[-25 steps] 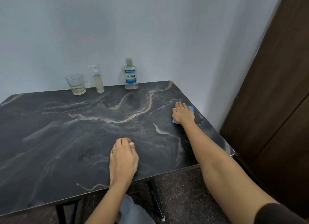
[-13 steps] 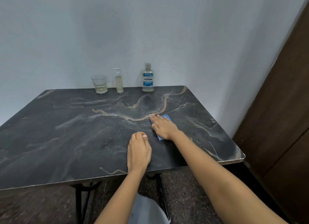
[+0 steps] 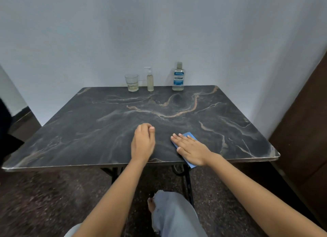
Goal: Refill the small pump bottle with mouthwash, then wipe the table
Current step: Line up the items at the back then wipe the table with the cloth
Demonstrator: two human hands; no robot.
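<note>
A dark marble-patterned table [image 3: 88,130] stands against a pale wall. At its back edge stand a small pump bottle [image 3: 150,81] of pale yellowish liquid and a Listerine mouthwash bottle [image 3: 178,77] with a blue label. My right hand [image 3: 191,149] lies flat, fingers together, pressing a blue cloth [image 3: 189,135] onto the table near its front edge; part of the cloth hangs over the edge. My left hand [image 3: 142,143] rests on the table just left of it, fingers curled into a loose fist, holding nothing.
A clear glass [image 3: 131,82] with a little liquid stands left of the pump bottle. A dark wooden door [image 3: 300,130] is to the right. My leg in light jeans [image 3: 174,217] and the table's black legs [image 3: 187,180] are below the front edge.
My right hand has slid the blue cloth from the far right side toward the front edge, near my left hand. The camera has pulled back. The left hand stays resting on the table.
</note>
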